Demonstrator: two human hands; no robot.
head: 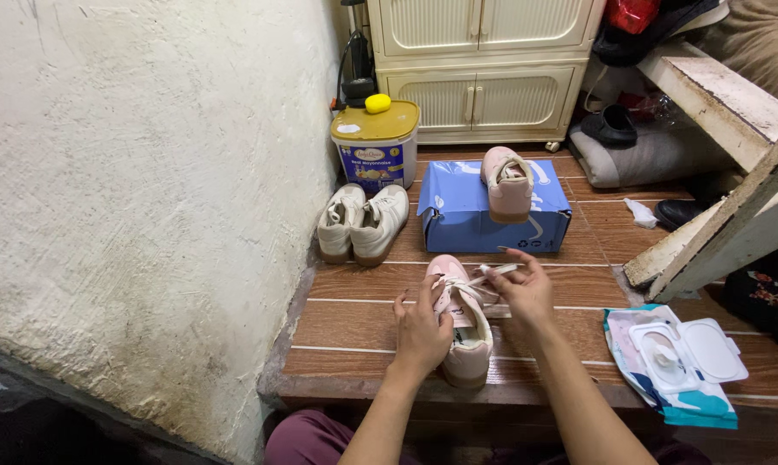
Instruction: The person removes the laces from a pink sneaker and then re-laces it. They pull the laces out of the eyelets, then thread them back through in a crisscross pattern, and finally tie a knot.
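Pink sneaker (463,327) on the brown tiled step (354,323), toe toward the blue shoe box (466,215). Left hand (421,331) closed round the shoe's near side, steadying. Right hand (524,288) pinching the white lace (492,274), pulled taut to the right. Likely trouble: lace slipping from that light pinch, or uneven pull skewing the eyelets. Shoe near the step's front edge; could tip off under a hard tug.
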